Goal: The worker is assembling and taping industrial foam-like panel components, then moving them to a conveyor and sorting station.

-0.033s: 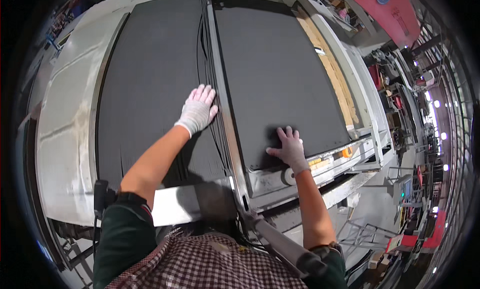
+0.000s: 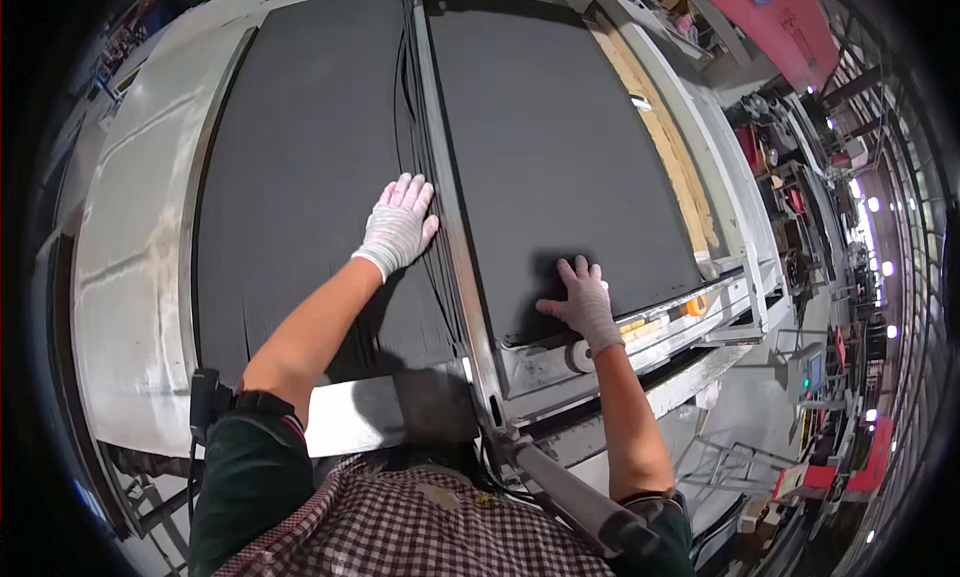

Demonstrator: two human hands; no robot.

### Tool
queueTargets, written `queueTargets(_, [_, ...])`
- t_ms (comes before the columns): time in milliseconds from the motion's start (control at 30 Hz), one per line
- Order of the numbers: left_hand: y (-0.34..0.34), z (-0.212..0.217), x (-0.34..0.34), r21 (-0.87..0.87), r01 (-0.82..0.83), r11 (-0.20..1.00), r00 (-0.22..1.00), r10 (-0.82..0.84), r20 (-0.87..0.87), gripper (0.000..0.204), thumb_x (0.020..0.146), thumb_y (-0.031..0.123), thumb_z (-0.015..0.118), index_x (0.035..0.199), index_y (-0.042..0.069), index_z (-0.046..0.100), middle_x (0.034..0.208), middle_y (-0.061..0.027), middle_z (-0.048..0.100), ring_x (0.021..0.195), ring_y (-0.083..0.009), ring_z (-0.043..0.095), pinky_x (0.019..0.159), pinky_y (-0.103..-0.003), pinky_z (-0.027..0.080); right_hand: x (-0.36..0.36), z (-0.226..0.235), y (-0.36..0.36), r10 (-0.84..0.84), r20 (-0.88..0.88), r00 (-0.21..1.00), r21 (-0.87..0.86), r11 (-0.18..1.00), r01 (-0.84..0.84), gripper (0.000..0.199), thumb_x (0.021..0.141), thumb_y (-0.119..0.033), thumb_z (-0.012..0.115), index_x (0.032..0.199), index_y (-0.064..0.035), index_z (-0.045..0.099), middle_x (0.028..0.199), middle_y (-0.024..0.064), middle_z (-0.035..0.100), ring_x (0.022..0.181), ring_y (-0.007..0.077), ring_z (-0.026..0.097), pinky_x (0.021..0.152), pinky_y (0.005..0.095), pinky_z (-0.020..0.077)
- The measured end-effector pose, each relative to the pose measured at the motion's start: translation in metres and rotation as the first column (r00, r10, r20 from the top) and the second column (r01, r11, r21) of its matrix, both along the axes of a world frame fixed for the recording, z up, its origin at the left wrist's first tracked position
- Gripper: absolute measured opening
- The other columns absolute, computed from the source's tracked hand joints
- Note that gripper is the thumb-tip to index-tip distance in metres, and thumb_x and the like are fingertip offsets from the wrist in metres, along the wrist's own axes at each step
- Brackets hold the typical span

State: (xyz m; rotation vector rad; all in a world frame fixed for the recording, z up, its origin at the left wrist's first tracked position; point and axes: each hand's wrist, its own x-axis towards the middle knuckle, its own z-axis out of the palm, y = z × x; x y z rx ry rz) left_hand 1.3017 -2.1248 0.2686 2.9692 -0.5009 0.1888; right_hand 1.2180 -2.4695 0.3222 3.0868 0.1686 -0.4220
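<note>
Right shelf clutter [image 2: 800, 192] (too small) indistinct

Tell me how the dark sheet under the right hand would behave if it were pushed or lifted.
The dark sheet lies flat with a matte, finely ribbed face, so the gloved right hand probably grips it rather than slipping. It is broad and looks thin, so it would likely sag when lifted by one edge. The metal rail beside it may limit sideways sliding.

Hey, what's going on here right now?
A person in white gloves leans over a big work table with two dark grey sheets lying side by side. The left hand presses flat on the left sheet, close to the metal rail between the two. The right hand rests flat on the near edge of the right sheet. Neither hand grips anything.
</note>
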Motion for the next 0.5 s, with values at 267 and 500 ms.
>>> queueTargets(267, [0.007, 0.001, 0.025, -0.086, 0.059, 0.995, 0.995, -0.052, 0.080, 0.063, 0.095, 0.037, 0.054, 0.146, 0.001, 0.043, 0.153, -0.0198, 0.042, 0.145, -0.0373, 0.032, 0.121, -0.048, 0.023, 0.008, 0.005, 0.007, -0.029, 0.018, 0.999, 0.047, 0.999, 0.028, 0.092, 0.075, -0.059, 0.077, 0.148, -0.0155, 0.043, 0.152, 0.0196, 0.038, 0.137, 0.0439, 0.036, 0.107, 0.0549, 0.0365])
queueTargets(500, [0.024, -0.003, 0.059, -0.429, 0.131, 0.894, 0.985, -0.069, 0.157, 0.048, 0.092, 0.021, 0.058, 0.137, 0.006, 0.052, 0.143, -0.0167, 0.051, 0.137, -0.0370, 0.043, 0.117, -0.046, 0.032, 0.014, 0.007, 0.007, -0.047, 0.047, 0.998, 0.050, 0.998, 0.045, 0.092, 0.078, -0.061, 0.073, 0.151, -0.0156, 0.039, 0.156, 0.0194, 0.033, 0.142, 0.0467, 0.030, 0.112, 0.0585, 0.0308])
